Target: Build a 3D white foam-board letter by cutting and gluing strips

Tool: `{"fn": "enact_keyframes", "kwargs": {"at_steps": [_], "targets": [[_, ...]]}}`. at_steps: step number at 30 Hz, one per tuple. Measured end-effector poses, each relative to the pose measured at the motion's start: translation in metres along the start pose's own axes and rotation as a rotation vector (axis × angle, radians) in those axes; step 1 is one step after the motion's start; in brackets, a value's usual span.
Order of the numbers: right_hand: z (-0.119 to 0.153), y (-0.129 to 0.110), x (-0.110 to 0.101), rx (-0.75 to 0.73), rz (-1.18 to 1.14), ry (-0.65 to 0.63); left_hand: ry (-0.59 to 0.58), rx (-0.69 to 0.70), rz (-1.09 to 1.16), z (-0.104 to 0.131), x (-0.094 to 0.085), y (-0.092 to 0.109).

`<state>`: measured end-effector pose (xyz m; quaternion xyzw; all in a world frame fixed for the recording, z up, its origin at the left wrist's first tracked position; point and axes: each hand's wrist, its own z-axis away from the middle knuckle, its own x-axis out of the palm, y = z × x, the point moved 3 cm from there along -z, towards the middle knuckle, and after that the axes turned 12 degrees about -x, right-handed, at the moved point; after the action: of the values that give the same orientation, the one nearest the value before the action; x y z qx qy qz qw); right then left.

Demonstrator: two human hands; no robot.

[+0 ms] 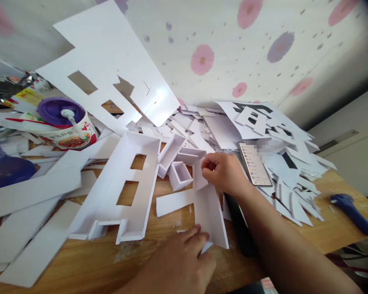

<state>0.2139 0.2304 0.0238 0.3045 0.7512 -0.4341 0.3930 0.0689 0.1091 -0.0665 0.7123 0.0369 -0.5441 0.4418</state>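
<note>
A narrow white foam-board model part (213,212) with low upright walls lies in front of me. My left hand (184,261) is at its near end, fingers bent over the edge and gripping it. At the part's far end, my right hand (223,173) is closed, thumb and fingers drawn together against the wall; whatever sits between the fingertips is hidden. Left of the part are a small open foam-board box (180,175) and a flat white strip (174,203). A larger walled panel (110,192) with two window holes lies further left.
Foam-board scraps (297,200) are heaped at right and back, with a phone (255,163) among them. A large cut-out sheet (107,53) leans at the back left beside a food tub (76,134). A blue-handled tool (355,212) lies at the right table edge.
</note>
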Motion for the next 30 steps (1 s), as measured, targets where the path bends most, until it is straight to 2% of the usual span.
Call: {"fn": "enact_keyframes", "kwargs": {"at_steps": [4,10,13,18,25,30], "targets": [[0.0,0.001,0.0,0.011,-0.009,-0.001,0.074,-0.007,0.009,0.0,0.004,0.001],[-0.004,0.005,0.008,0.02,0.011,-0.004,0.043,0.06,-0.133,-0.002,-0.017,0.01],[-0.005,0.006,0.009,0.024,0.017,-0.003,0.082,0.094,-0.198,-0.001,-0.023,0.012],[-0.006,0.008,0.011,0.036,0.025,-0.01,0.087,0.087,-0.222,0.001,-0.02,0.012],[-0.007,0.007,0.013,0.046,0.043,-0.014,0.028,0.048,-0.192,-0.001,-0.022,0.013],[-0.007,0.007,0.015,0.038,0.059,0.0,0.049,0.086,-0.22,-0.001,-0.024,0.016]]}}
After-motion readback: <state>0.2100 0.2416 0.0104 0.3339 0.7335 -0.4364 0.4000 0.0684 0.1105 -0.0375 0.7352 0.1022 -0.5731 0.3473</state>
